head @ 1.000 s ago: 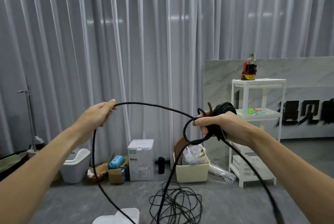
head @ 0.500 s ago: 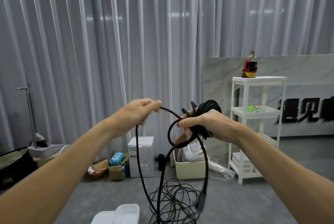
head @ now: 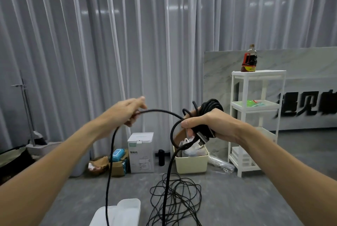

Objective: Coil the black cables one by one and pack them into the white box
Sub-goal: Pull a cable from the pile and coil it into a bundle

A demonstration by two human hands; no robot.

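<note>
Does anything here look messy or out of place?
Yes: a thin black cable lies in a loose tangle on the grey floor, not yet coiled. Beyond it, cardboard boxes sit jumbled against the curtain.

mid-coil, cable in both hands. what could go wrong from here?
1. The right hand grips a bulky coil with loops sticking out; one could slip free.
2. The slack hanging from the left hand drops near the loose cable pile on the floor and could snag it.
</note>
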